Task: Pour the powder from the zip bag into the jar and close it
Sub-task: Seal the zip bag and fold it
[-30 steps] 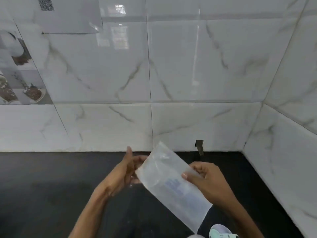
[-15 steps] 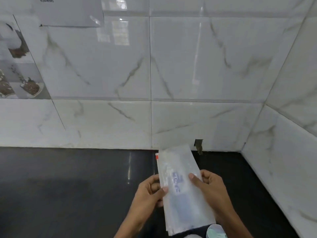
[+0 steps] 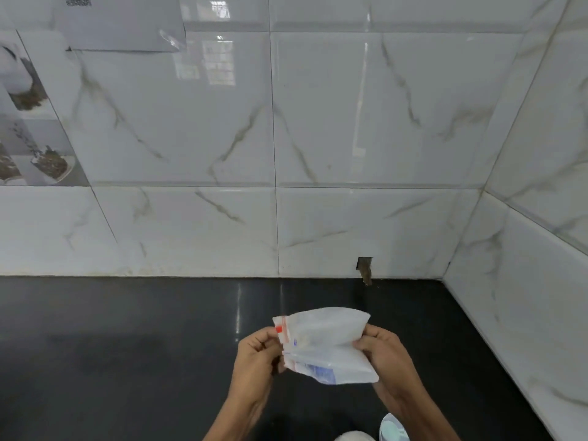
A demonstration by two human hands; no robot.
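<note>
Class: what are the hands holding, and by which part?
The zip bag: the left hand pinches its red-striped zip end, the right hand grips the opposite end.

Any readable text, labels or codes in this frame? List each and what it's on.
No words or numbers are legible.
zip bag, held by the left hand and right hand: blue print near its lower edge, too blurred to read.
paper sheet at top left: black square code at its top, cut off by the frame edge, too small to read.
</note>
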